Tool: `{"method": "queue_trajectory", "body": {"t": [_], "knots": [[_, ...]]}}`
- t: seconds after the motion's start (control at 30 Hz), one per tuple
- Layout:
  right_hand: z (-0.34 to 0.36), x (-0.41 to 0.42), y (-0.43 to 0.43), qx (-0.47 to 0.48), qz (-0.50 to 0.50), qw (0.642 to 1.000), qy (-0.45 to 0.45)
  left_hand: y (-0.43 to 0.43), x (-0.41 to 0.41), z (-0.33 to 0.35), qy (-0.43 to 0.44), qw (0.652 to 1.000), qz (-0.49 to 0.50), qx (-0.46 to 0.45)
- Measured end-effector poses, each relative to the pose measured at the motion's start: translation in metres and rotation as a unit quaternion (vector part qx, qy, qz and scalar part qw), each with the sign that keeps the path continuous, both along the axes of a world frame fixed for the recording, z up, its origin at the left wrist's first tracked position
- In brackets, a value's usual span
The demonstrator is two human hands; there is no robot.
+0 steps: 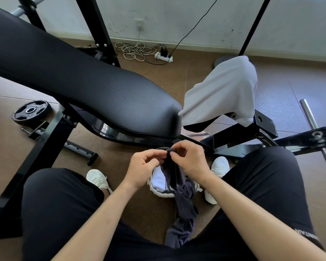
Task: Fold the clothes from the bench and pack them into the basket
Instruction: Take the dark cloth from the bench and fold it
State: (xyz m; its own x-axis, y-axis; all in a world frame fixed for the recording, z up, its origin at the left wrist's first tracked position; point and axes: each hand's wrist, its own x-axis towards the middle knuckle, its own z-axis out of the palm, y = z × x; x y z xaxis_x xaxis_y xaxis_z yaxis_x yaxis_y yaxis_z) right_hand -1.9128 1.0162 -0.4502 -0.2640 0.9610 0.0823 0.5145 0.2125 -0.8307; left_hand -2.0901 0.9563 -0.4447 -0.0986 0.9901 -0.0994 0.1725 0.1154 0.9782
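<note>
Item: dark navy soft-fabric garment (184,194). Bunched top edge pinched between left hand (141,166) and right hand (190,161), just below near end of black padded bench (83,80). Rest hangs to floor between our knees.

We judge: spread edge, find corners before folding.

White woven basket (159,193) behind drape, partly hidden.

Pale grey cloth (222,91) draped over bench's foot end, not yet folded.

Black weight plate (31,112) on floor, well apart.

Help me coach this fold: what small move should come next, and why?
The left hand and right hand pinch the dark purple-grey cloth garment close together at its top edge, so it hangs bunched and crumpled. Probably best to slide them apart along that edge, spreading it for folding.
</note>
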Motion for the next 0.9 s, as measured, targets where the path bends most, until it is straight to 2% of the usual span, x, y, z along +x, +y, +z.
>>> {"method": "queue_trajectory", "body": {"t": [0.13,0.2,0.33,0.47,0.57,0.67,0.9], "knots": [[0.007,0.008,0.008,-0.035,-0.006,0.999,0.026,0.000,-0.018,-0.008,0.159,0.981,0.079,0.082],[0.011,0.011,0.010,-0.053,-0.003,0.997,0.048,0.001,-0.023,-0.012,0.208,0.973,0.049,0.090],[0.017,0.014,0.013,-0.065,-0.001,0.995,0.073,-0.003,-0.009,-0.016,0.303,0.950,-0.074,0.013],[0.017,0.016,0.014,-0.075,-0.010,0.993,0.094,-0.005,0.012,-0.024,0.376,0.922,-0.082,0.029],[0.018,0.018,0.015,-0.086,-0.016,0.990,0.110,-0.005,0.015,-0.025,0.385,0.919,-0.052,0.066],[0.021,0.020,0.017,-0.097,-0.039,0.985,0.139,-0.004,0.011,-0.020,0.343,0.934,0.000,0.100],[0.026,0.030,0.026,-0.126,-0.050,0.977,0.162,0.005,-0.011,-0.016,0.286,0.951,0.047,0.109]]}}
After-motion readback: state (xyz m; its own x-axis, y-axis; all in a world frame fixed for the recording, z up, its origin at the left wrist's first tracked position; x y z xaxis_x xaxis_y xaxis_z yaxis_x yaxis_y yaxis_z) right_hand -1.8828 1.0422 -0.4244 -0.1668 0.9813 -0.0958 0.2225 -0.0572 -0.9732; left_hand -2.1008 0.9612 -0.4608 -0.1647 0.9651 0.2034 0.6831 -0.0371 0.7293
